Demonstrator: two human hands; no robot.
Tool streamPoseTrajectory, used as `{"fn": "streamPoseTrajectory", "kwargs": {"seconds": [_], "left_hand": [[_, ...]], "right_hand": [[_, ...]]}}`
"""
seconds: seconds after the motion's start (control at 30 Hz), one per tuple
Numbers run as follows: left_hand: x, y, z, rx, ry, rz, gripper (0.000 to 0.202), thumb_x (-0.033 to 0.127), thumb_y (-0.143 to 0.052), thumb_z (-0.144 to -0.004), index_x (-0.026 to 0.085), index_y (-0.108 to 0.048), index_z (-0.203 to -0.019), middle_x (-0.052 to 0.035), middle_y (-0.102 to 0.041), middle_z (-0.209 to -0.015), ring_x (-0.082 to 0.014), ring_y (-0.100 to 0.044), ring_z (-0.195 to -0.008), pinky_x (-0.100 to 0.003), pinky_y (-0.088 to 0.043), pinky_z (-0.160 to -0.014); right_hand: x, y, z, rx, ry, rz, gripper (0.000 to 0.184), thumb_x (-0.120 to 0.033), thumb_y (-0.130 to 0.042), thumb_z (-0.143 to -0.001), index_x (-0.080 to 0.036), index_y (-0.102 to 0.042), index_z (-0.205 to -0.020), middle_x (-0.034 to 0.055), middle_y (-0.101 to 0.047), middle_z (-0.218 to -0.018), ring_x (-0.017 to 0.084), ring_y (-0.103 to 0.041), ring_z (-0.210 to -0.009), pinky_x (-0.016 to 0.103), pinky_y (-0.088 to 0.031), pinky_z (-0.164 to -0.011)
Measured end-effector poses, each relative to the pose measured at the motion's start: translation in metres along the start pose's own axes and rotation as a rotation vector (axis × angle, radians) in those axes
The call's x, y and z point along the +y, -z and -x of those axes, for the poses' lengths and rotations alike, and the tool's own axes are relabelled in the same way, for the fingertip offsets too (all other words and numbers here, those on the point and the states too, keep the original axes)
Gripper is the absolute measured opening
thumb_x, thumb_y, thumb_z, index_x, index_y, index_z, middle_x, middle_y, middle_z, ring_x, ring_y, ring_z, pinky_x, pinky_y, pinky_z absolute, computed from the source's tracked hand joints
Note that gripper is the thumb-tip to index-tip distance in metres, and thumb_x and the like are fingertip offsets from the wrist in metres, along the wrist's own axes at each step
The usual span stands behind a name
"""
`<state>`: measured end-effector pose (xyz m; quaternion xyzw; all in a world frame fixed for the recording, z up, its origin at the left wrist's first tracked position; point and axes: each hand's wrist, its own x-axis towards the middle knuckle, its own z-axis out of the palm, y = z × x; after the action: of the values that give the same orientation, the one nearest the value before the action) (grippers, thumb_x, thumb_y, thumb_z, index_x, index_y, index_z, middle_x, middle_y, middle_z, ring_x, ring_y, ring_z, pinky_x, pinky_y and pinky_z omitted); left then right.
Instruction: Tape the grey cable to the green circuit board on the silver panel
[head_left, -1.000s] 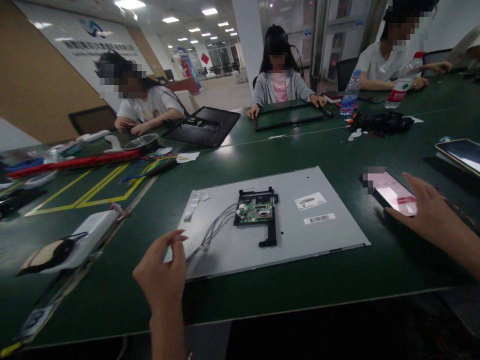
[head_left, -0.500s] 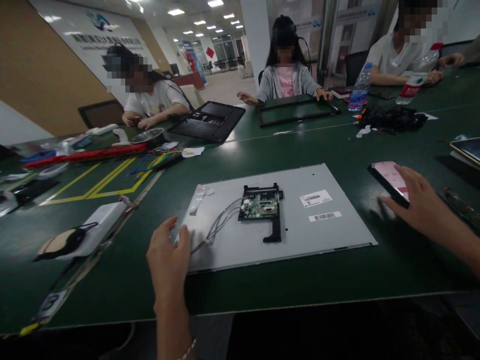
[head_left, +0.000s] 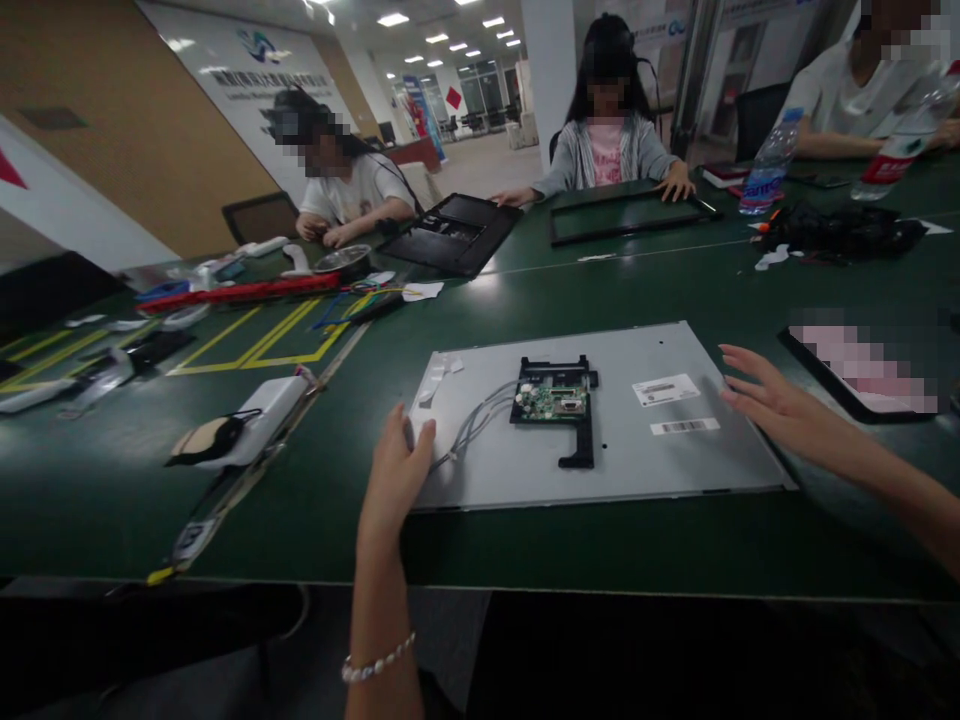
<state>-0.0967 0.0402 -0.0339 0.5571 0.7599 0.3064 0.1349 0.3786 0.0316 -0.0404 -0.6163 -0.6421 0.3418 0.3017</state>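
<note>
A grey metal panel [head_left: 637, 460] lies flat on the green table [head_left: 525, 290] in front of me. A small green circuit board [head_left: 553, 400] in a black bracket sits on its middle, with grey wires running left. My left hand [head_left: 397, 470] rests on the panel's near left corner, fingers together and flat. My right hand [head_left: 772, 405] hovers with fingers spread over the panel's right edge, holding nothing. A phone [head_left: 862, 365] lies just right of that hand.
A white device with a black strap [head_left: 240, 428] lies to the left, beside yellow floor-style tape lines [head_left: 255, 345]. Three people sit across the table with a black monitor shell [head_left: 450, 232] and a black frame [head_left: 630, 215]. Water bottles [head_left: 765, 165] stand far right.
My right hand left the phone and came left to the panel's right edge. My left hand went from a raised pinch down onto the panel's left corner. The view shifted left.
</note>
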Motion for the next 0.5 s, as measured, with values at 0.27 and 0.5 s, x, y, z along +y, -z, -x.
{"fn": "streamPoseTrajectory", "kwargs": {"seconds": [0.27,0.5], "left_hand": [[0.016,-0.003,0.009,-0.093,-0.101,0.025,0.066,0.046,-0.047,-0.088,0.011,-0.035,-0.143,-0.0230,-0.047,-0.140,-0.0322,-0.044,-0.132,-0.048,-0.037,-0.106],[0.040,-0.001,-0.002,-0.135,-0.231,-0.092,0.068,0.049,-0.050,-0.085,0.009,-0.043,-0.139,-0.0211,-0.062,-0.123,-0.0318,-0.062,-0.112,-0.042,-0.048,-0.094]], "right_hand": [[0.003,0.001,-0.005,0.047,0.027,0.228,0.074,-0.058,-0.043,-0.089,-0.028,-0.020,-0.152,0.0125,-0.028,-0.156,0.038,-0.037,-0.135,0.062,-0.036,-0.105],[-0.037,-0.018,-0.033,-0.018,0.295,0.481,0.072,-0.059,-0.042,-0.089,-0.027,-0.024,-0.151,0.0085,-0.023,-0.158,0.033,-0.015,-0.145,0.056,-0.020,-0.115]]}}
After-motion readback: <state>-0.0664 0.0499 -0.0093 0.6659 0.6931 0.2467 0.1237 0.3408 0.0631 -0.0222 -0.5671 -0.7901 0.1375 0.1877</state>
